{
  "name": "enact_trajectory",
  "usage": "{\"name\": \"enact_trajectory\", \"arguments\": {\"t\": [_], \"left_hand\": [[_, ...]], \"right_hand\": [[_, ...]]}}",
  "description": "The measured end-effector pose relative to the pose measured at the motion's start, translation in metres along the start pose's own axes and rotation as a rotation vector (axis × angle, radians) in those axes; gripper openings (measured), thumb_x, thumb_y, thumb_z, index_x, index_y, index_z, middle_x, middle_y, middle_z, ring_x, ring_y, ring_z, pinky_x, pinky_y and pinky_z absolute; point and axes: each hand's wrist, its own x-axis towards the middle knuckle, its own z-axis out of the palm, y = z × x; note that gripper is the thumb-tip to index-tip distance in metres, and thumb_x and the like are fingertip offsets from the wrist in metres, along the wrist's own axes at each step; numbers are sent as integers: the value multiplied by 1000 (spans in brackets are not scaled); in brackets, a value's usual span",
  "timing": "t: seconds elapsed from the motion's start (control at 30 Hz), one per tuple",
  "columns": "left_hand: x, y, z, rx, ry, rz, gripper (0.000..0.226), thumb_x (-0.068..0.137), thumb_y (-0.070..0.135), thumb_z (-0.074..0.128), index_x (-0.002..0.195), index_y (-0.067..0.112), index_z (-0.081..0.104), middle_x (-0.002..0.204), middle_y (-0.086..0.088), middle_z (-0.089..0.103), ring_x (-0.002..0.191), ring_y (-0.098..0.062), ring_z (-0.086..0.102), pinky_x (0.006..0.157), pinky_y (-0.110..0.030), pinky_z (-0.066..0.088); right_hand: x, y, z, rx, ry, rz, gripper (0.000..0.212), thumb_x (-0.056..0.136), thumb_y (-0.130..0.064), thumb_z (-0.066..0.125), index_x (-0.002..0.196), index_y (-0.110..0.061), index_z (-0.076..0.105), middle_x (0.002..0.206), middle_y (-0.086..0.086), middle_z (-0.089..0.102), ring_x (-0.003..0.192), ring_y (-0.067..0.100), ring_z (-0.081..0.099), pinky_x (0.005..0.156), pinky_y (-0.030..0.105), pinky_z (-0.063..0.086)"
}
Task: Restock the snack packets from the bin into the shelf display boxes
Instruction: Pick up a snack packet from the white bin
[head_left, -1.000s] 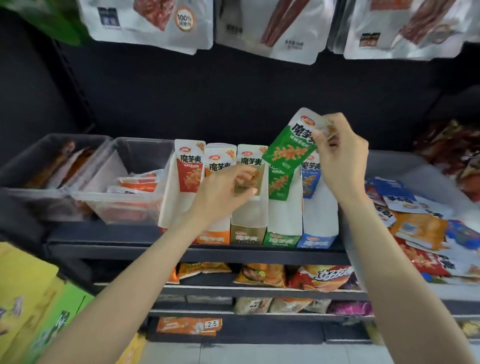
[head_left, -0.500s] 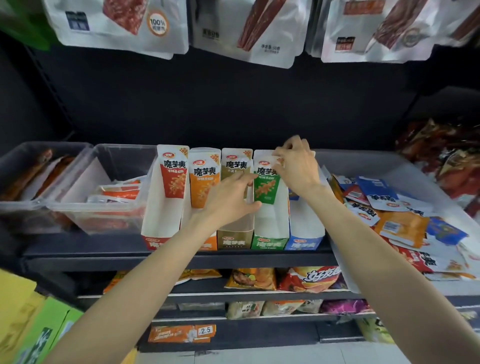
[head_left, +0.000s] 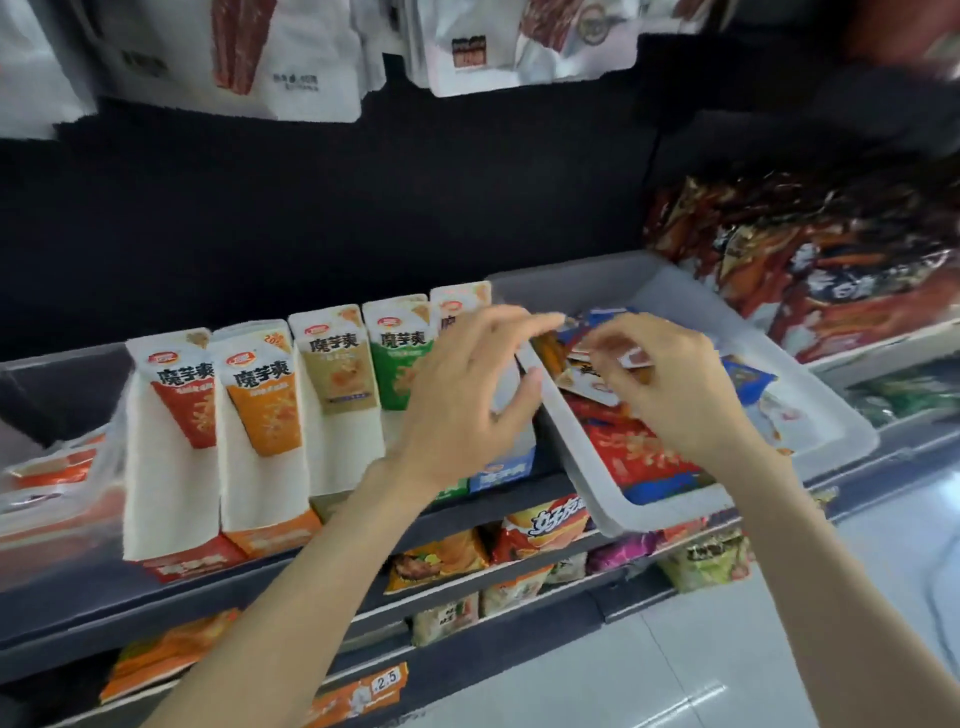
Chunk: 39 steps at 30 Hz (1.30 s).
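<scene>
We use the grey plastic bin (head_left: 597, 457), tilted on the dark shelf (head_left: 156, 597), as our landmark. It holds the loose mixed-colour foil snack packets (head_left: 639, 452) that remain to be sorted; we judge it sits there so stock stays within reach of the display. Immediately left of the bin stands a row of upright white cardboard display boxes (head_left: 260, 410), each with a coloured flavour panel: red, orange, tan, green, and a blue one partly hidden. We judge the panels indicate which packet goes where.

Our right hand (head_left: 670, 389) is inside the bin, over its far end, fingers curled and pinching a small red-and-white packet (head_left: 631, 358). Our left hand (head_left: 467, 395) hovers at the bin's left wall, in front of the blue box, fingers loosely spread, holding nothing; whether it touches the rim we cannot tell.
</scene>
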Motion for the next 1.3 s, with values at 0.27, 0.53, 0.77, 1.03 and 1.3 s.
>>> {"name": "enact_trajectory", "arguments": {"t": [0.27, 0.53, 0.77, 1.03, 1.3], "left_hand": [[49, 28, 97, 114, -778, -107, 67, 86, 64, 48, 141, 28, 39, 144, 4, 42, 129, -16, 39, 98, -30, 36], [66, 47, 144, 207, -754, -243, 52, 77, 62, 61, 100, 14, 56, 94, 1, 57, 82, -19, 56, 61, -29, 37], [62, 24, 91, -400, -349, -669, 25, 94, 10, 51, 109, 23, 65, 102, 7, 67, 93, -9, 64, 79, -27, 52], [27, 8, 50, -754, -189, -845, 26, 96, 5, 49, 111, 25, 59, 110, 2, 67, 88, -7, 66, 70, -20, 55], [-17, 2, -17, -414, -91, -597, 39, 86, 0, 64, 97, 38, 59, 92, 21, 64, 84, 12, 62, 74, -8, 48]], "right_hand": [[-32, 93, -44, -138, -242, 313, 60, 88, -14, 62, 143, -18, 37, 136, 8, 52, 123, 27, 50, 97, 42, 44], [-32, 105, -39, -73, -139, 364, 55, 86, 6, 42, 138, -13, 44, 129, 10, 59, 113, 28, 60, 93, 46, 48], [-35, 78, -49, 284, 348, 347, 22, 94, -10, 52, 111, -17, 65, 96, -8, 68, 87, 8, 65, 78, 13, 50], [-9, 33, -29, 855, 205, 517, 47, 91, -27, 62, 132, -14, 43, 100, -1, 69, 87, 15, 71, 70, 28, 58], [11, -22, -8, 522, 108, 151, 15, 87, -17, 67, 84, -17, 53, 87, -8, 70, 67, 4, 69, 53, 18, 52]]}}
